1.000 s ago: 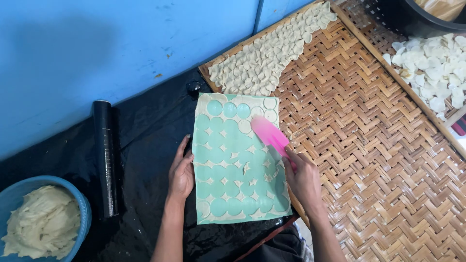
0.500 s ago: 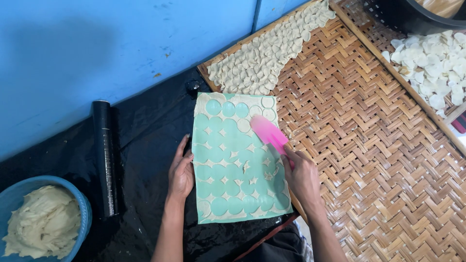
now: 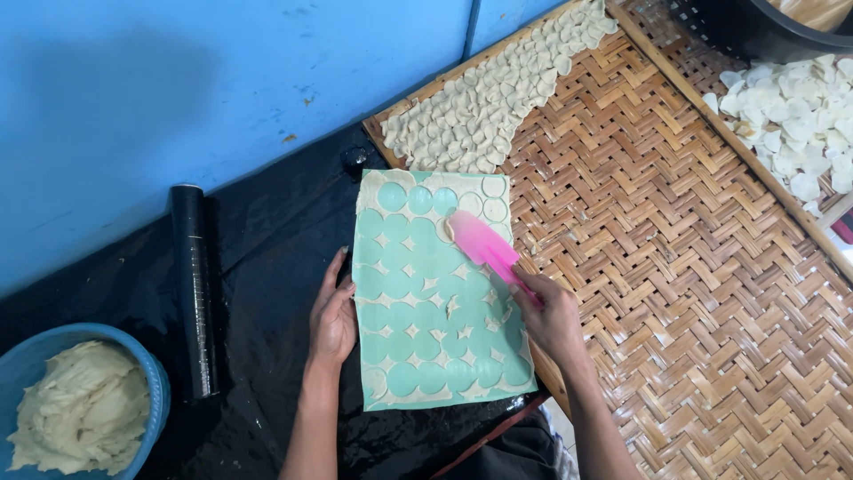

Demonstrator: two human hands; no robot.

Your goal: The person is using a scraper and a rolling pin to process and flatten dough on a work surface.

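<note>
Hands work on a flat green mat [image 3: 426,302] with thin dough on it, lying on black plastic. The right hand [image 3: 555,320] grips a pink plastic scraper [image 3: 484,244] over the mat's top. The left hand [image 3: 333,316] lies flat, fingers open, pressing the mat's left edge.

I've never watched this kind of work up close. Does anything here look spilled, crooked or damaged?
Nothing looks spilled or broken. The green mat is full of round holes with star-shaped dough scraps between them, which seems to be simply cut-out dough. The right hand holds a pink scraper at the last discs; the left hand steadies the mat's edge.
</note>
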